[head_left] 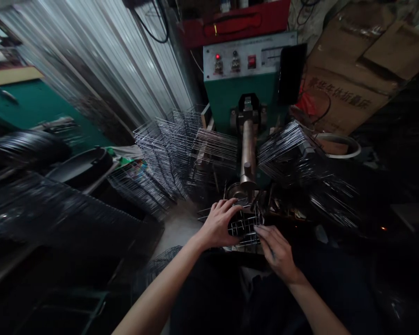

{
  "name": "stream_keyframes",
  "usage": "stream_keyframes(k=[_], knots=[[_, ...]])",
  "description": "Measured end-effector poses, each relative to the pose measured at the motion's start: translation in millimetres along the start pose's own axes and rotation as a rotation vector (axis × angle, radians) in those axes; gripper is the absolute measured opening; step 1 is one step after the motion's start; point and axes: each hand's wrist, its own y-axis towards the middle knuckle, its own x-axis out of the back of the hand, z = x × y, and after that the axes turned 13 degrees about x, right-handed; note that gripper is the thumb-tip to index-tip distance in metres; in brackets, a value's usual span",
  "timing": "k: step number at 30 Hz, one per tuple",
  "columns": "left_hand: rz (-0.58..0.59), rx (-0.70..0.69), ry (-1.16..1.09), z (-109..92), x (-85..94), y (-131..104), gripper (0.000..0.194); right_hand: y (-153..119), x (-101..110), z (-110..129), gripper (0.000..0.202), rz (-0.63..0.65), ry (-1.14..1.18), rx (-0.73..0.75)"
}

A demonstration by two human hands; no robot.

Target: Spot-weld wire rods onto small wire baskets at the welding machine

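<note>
A small wire grid [245, 227] lies under the round electrode of a green spot welder [214, 95]. My left hand [218, 225] grips the grid from its left side, fingers over the far edge and thumb at the near edge. On the right, my right hand [276, 249] pinches the grid's side with its fingers together. Just beyond the fingertips, the welder's metal arm [248, 151] reaches down close to the grid. Whether the electrode touches the wires cannot be made out.
Stacked wire grids [171, 149] stand left of the welder. Bundles of straight wires [282, 144] lie to its right, near a white bucket [352, 148]. A dark phone-like slab [292, 73] is on the welder's front. Flattened cardboard [349, 100] leans behind. A black pan-like tray [80, 167] sits left.
</note>
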Motion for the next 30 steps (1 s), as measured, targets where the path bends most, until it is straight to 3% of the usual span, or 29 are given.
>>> stream_keyframes(k=[10,18,30], knots=[[0.06,0.054,-0.108,16,10.9,35,0.087,33,-2,-20,0.032,-0.01,-0.082,0.023],[0.066,0.019,-0.185,27,9.3,40,0.084,40,-8,-22,0.028,0.009,-0.066,0.037],[0.045,-0.021,-0.166,25,10.5,42,0.078,33,-14,-28,0.015,-0.034,-0.118,-0.038]])
